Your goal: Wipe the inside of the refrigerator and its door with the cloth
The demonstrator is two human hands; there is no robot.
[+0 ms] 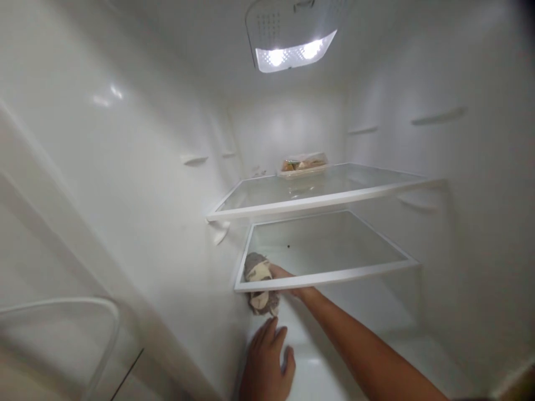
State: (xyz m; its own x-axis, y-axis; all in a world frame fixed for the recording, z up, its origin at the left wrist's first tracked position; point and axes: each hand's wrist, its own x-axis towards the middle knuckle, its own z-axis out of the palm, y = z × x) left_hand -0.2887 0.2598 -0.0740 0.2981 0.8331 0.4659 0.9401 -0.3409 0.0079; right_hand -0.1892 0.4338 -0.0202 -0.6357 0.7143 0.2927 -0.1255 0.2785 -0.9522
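My right hand reaches in under the lower glass shelf, partly seen through the glass. It holds a crumpled grey and cream cloth at the left inner wall of the refrigerator. The shelf's front rim crosses in front of the hand and cloth, and most of the fingers are hidden by the cloth. Below the cloth, my left hand is raised near the left wall with its fingers stretched and the thumb apart, holding nothing.
Above is a second glass shelf, with a clear packed tray of food at its back. A lit lamp is set in the ceiling. Small shelf supports stick out from both side walls. At lower left, a white curved rail shows.
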